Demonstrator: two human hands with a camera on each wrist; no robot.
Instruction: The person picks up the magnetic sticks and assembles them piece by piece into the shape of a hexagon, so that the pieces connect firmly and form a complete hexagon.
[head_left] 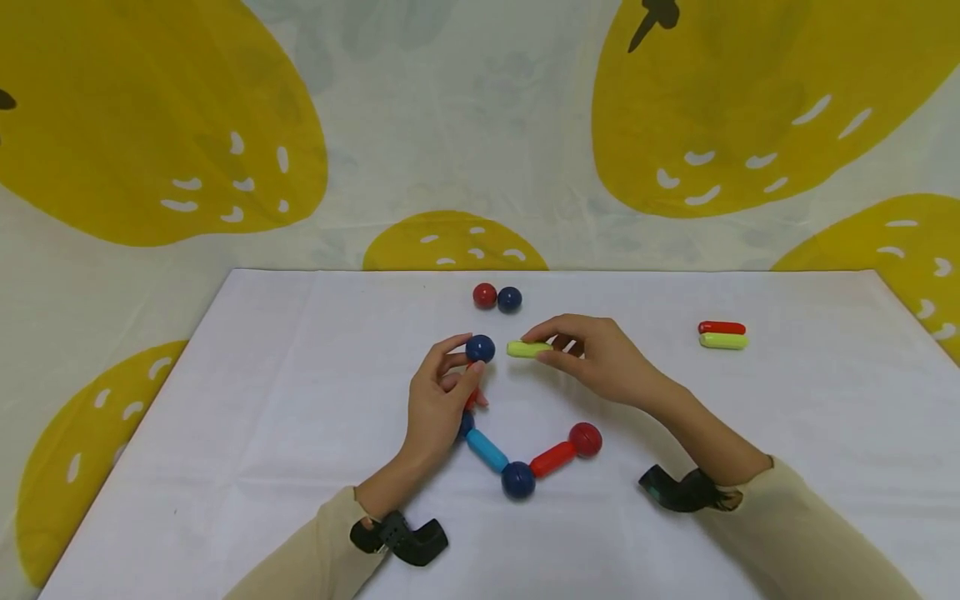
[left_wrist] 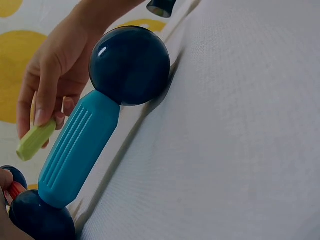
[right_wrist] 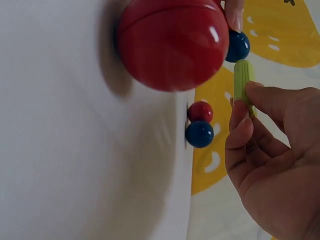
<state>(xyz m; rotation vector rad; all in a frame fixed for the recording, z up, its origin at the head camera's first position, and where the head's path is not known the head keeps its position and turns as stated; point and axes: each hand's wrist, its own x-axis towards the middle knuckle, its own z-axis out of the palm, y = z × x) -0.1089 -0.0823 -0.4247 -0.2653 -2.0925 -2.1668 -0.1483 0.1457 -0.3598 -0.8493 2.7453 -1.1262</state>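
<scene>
A blue ball (head_left: 480, 348) and the red rod under it are held by my left hand (head_left: 442, 392). Below them the chain goes on: a second blue ball (head_left: 467, 424) partly behind the hand, a light blue rod (head_left: 487, 451), a blue ball (head_left: 518, 481), a red rod (head_left: 552, 459) and a red ball (head_left: 586, 439). My right hand (head_left: 600, 358) pinches a yellow-green rod (head_left: 528, 349) between thumb and fingers. Its free end points at the upper blue ball, with a small gap between. The ribbed rod (right_wrist: 243, 75) also shows in the right wrist view.
At the back of the white table (head_left: 300, 358) a loose red ball (head_left: 484, 296) and a loose blue ball (head_left: 509, 299) sit side by side. On the right lie a red rod (head_left: 722, 327) and a yellow-green rod (head_left: 723, 341). A lemon-print cloth (head_left: 465, 125) hangs behind.
</scene>
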